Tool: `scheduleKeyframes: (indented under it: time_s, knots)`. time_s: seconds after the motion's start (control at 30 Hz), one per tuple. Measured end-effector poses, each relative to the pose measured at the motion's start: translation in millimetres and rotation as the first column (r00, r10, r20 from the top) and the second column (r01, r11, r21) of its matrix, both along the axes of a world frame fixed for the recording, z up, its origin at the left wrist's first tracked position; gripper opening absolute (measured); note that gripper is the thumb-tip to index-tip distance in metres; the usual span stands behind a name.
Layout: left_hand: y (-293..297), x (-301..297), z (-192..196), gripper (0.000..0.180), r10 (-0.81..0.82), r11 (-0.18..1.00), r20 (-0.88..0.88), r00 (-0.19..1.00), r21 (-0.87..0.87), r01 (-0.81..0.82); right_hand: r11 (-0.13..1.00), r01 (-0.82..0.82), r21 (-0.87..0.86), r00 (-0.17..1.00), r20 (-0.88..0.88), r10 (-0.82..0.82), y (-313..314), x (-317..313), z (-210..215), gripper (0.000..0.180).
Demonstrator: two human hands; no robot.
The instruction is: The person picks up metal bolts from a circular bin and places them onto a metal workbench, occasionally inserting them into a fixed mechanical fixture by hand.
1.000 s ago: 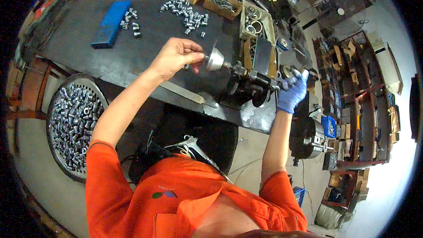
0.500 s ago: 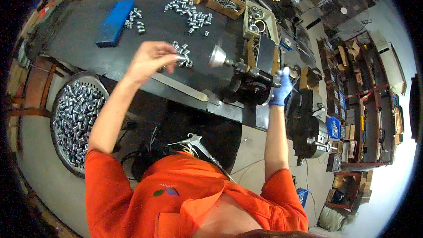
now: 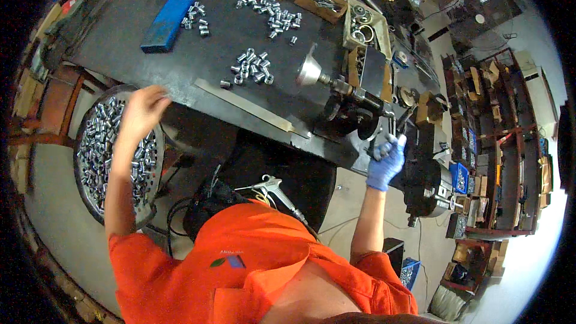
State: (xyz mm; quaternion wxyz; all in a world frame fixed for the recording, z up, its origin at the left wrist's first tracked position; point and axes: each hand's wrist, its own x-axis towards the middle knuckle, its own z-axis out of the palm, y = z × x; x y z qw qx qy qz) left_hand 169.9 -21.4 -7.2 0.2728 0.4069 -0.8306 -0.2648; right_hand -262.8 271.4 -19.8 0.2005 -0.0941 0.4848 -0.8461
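My bare left hand is over the near edge of a round metal basin filled with short shiny metal sleeves. Its fingers are smeared by motion, and I cannot make out anything in them. My right hand, in a blue glove, is closed round the lever of a dark bench machine. At the machine's left end sits a silver cone-shaped head. A small pile of metal sleeves lies on the dark workbench to the left of the cone.
A blue bar-shaped block and more loose sleeves lie farther back. A flat metal strip runs along the bench's front edge. An air gun hangs below. Shelving with boxes stands at the right.
My left hand has moved from the small pile on the bench leftward to the basin. My right hand has come down and nearer with the lever. The whole view has shifted slightly.
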Motion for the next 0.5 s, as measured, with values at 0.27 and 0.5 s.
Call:
scheduleKeyframes:
  time_s: [0.27,0.5]
  knots:
    - [-43.7,-112.8,-30.7,0.026,-0.324,0.946,0.247,0.913,0.065,0.318,1.000,-0.004,-0.008,0.998,0.062,0.005,-33.1,-23.8,-23.0,0.035]
    - [-33.5,-111.5,-18.2,0.018,-0.240,0.952,0.014,0.971,0.201,0.233,0.997,-0.061,0.039,0.991,0.126,0.055,-18.8,-12.7,-11.8,0.042]
